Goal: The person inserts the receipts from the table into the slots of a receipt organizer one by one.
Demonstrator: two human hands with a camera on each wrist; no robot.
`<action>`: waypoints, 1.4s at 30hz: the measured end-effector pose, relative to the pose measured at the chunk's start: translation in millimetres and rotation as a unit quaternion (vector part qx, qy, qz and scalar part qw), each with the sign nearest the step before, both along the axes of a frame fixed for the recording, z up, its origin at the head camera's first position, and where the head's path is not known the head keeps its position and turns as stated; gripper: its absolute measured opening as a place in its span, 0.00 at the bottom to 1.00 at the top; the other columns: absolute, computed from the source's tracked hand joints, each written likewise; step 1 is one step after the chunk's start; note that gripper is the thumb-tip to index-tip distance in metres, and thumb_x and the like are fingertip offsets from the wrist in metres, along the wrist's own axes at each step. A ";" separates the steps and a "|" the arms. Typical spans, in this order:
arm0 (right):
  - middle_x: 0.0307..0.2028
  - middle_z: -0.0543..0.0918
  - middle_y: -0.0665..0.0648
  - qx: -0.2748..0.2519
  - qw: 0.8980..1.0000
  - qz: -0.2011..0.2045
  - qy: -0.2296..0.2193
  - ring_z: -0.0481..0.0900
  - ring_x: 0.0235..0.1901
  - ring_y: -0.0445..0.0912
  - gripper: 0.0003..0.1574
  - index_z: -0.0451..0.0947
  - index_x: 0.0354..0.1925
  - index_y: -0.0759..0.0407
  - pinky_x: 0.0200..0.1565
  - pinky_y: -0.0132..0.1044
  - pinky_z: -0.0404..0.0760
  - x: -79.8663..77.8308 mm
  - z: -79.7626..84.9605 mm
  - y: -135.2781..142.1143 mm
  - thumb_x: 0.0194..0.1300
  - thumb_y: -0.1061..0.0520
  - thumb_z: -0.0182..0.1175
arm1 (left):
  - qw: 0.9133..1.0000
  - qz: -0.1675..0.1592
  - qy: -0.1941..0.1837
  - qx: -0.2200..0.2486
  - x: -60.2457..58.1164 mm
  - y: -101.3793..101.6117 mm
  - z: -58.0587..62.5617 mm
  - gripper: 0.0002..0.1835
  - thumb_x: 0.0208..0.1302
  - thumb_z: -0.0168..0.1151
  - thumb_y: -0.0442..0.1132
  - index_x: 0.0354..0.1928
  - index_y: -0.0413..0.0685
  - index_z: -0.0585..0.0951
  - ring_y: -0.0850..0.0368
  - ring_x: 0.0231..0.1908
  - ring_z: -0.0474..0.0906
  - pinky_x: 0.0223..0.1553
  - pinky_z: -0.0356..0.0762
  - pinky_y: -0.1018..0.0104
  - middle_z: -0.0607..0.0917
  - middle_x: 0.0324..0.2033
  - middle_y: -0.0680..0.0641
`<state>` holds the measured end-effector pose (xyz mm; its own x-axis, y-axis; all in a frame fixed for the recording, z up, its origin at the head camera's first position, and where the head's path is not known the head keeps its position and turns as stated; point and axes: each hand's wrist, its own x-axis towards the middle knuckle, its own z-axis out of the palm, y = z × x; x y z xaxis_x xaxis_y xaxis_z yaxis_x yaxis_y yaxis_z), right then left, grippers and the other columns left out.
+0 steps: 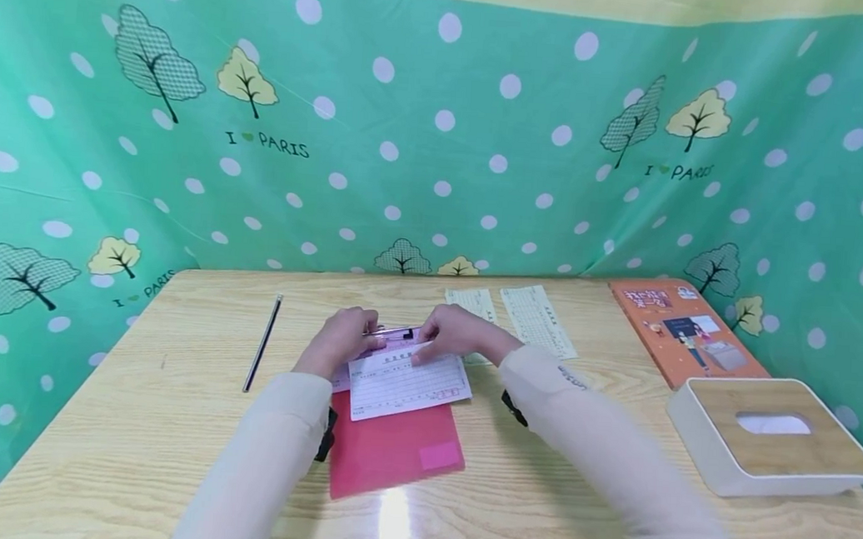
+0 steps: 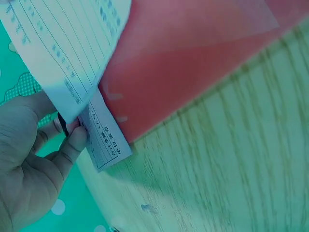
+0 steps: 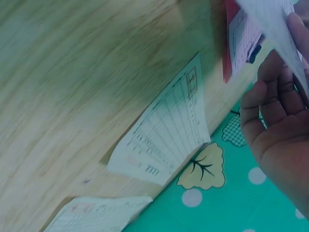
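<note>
A red clip folder lies on the table, a metal clip along its far edge. My left hand is at the clip's left end, pinching its dark part between thumb and fingers in the left wrist view. My right hand holds a white printed form by its far edge, thumb on top, over the folder. Under that form, a pinkish printed slip sticks out at the folder's corner. In the right wrist view, the raised form partly hides the right fingers.
Two pale printed slips, a nearer one and another, lie behind my right hand. A dark pencil lies to the left. On the right are an orange book and a tissue box. A green dotted cloth hangs behind the table.
</note>
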<state>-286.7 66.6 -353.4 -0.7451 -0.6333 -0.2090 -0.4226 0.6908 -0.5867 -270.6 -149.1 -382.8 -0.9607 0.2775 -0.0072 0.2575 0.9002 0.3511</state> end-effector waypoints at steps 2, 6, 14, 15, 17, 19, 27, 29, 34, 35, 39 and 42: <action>0.26 0.83 0.47 0.005 1.000 -0.003 0.005 0.73 0.28 0.40 0.09 0.87 0.31 0.56 0.38 0.32 0.73 -0.9 -2.7 -5.5 0.60 0.52 0.75 | 1.000 0.000 -0.002 0.009 1.3 1.0 1.2 0.10 0.67 0.69 0.39 0.31 0.45 0.78 0.47 0.35 0.76 0.43 0.75 0.52 0.81 0.30 0.44; 0.26 0.84 0.47 0.007 1.000 -0.002 0.018 0.75 0.29 0.40 0.10 0.87 0.31 0.56 0.39 0.32 0.75 -0.3 -8.8 -16.3 0.60 0.52 0.75 | 1.000 -0.012 0.016 0.011 1.3 0.2 -0.5 0.11 0.66 0.70 0.40 0.31 0.46 0.77 0.48 0.33 0.75 0.40 0.75 0.53 0.80 0.29 0.45; 0.35 0.86 0.49 0.009 0.997 -0.036 0.062 0.79 0.38 0.42 0.10 0.87 0.37 0.55 0.49 0.38 0.77 5.6 -13.2 -29.1 0.60 0.52 0.75 | 1.000 -0.004 0.015 -0.003 -1.9 3.3 -4.0 0.11 0.67 0.69 0.40 0.32 0.45 0.77 0.47 0.34 0.76 0.42 0.76 0.51 0.80 0.29 0.44; 0.36 0.86 0.49 0.009 0.997 -0.044 0.064 0.79 0.39 0.43 0.10 0.87 0.39 0.55 0.50 0.38 0.77 6.0 -13.4 -28.9 0.61 0.52 0.75 | 1.000 -0.004 0.015 -0.004 -2.5 3.5 -4.5 0.10 0.67 0.69 0.40 0.32 0.45 0.78 0.47 0.34 0.75 0.42 0.76 0.51 0.80 0.29 0.44; 0.36 0.85 0.49 0.004 0.996 -0.058 0.064 0.78 0.39 0.44 0.11 0.86 0.41 0.55 0.48 0.39 0.77 5.7 -14.1 -27.1 0.62 0.53 0.74 | 1.000 -0.001 0.014 -0.004 -3.0 3.9 -5.1 0.10 0.66 0.70 0.40 0.32 0.45 0.78 0.47 0.34 0.75 0.43 0.75 0.52 0.80 0.30 0.45; 0.36 0.84 0.49 -0.001 0.995 -0.071 0.066 0.78 0.38 0.43 0.11 0.86 0.42 0.55 0.46 0.38 0.77 4.1 -15.9 -23.9 0.63 0.53 0.73 | 1.000 -0.001 0.012 -0.005 -3.9 3.5 -6.2 0.10 0.65 0.71 0.40 0.33 0.45 0.78 0.47 0.35 0.76 0.44 0.76 0.51 0.80 0.30 0.44; 0.35 0.82 0.50 -0.004 0.994 -0.092 0.058 0.77 0.38 0.44 0.14 0.84 0.40 0.56 0.46 0.38 0.77 0.9 -19.8 -10.3 0.59 0.52 0.76 | 1.000 -0.004 0.015 -0.014 -3.9 2.2 -6.9 0.11 0.65 0.71 0.41 0.32 0.46 0.77 0.46 0.36 0.77 0.44 0.76 0.50 0.81 0.32 0.43; 0.36 0.82 0.50 0.001 0.994 -0.099 0.048 0.77 0.39 0.45 0.17 0.83 0.39 0.56 0.47 0.38 0.77 1.1 -20.0 -8.1 0.57 0.50 0.78 | 1.000 -0.002 0.012 -0.015 -4.1 1.9 -7.0 0.11 0.66 0.70 0.41 0.32 0.46 0.77 0.46 0.36 0.76 0.44 0.76 0.51 0.81 0.32 0.43; 0.36 0.81 0.51 0.020 0.994 -0.106 0.037 0.76 0.38 0.45 0.25 0.80 0.40 0.58 0.46 0.38 0.76 1.1 -22.7 -5.6 0.53 0.47 0.80 | 1.000 0.002 0.006 -0.018 -3.7 1.1 -6.9 0.11 0.66 0.70 0.40 0.32 0.46 0.77 0.47 0.36 0.76 0.45 0.76 0.51 0.81 0.33 0.43; 0.36 0.80 0.51 0.021 0.994 -0.105 0.037 0.75 0.37 0.45 0.26 0.79 0.41 0.59 0.45 0.38 0.76 0.9 -23.6 -5.5 0.53 0.47 0.80 | 1.000 0.002 0.005 -0.018 -3.5 1.0 -6.7 0.11 0.66 0.70 0.40 0.32 0.46 0.76 0.47 0.36 0.75 0.45 0.75 0.51 0.81 0.33 0.43; 0.36 0.79 0.52 0.023 0.993 -0.109 0.034 0.74 0.37 0.46 0.26 0.78 0.42 0.59 0.44 0.38 0.75 0.7 -24.7 -5.5 0.54 0.47 0.80 | 1.000 0.006 -0.002 -0.015 -3.2 0.7 -5.8 0.11 0.67 0.69 0.40 0.32 0.46 0.76 0.47 0.36 0.75 0.45 0.75 0.51 0.81 0.33 0.43; 0.37 0.79 0.53 0.026 0.993 -0.116 0.029 0.74 0.38 0.46 0.26 0.77 0.42 0.58 0.44 0.39 0.74 1.2 -24.4 -6.0 0.54 0.47 0.79 | 1.000 0.005 0.000 -0.016 -3.3 0.2 -5.5 0.11 0.67 0.70 0.41 0.32 0.46 0.76 0.47 0.36 0.75 0.45 0.75 0.51 0.81 0.33 0.43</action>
